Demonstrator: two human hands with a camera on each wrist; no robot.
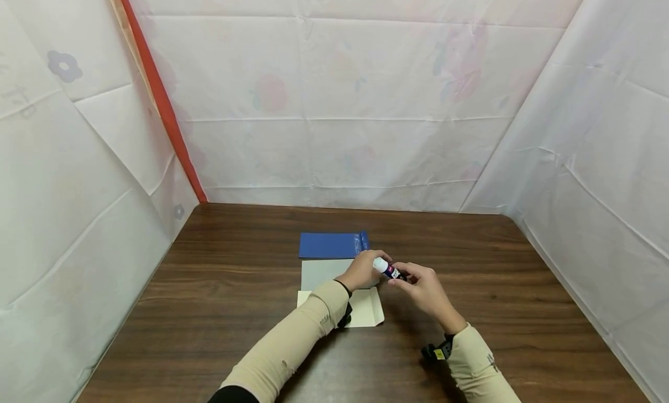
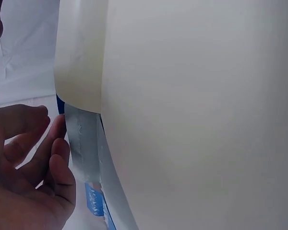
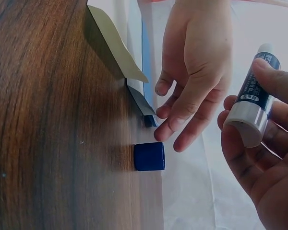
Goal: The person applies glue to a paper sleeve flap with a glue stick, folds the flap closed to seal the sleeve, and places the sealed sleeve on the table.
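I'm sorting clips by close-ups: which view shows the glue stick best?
The right wrist view: the glue stick appears large, label visible. The head view shows it small; left wrist, at most an edge sliver.

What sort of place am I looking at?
Perhaps a makeshift craft space: creased white sheets hang behind and beside a wood-grain table, coloured papers lie on it, and the right hand holds what looks like a glue stick.

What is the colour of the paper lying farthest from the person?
The farthest paper is blue; it shows best in the head view.
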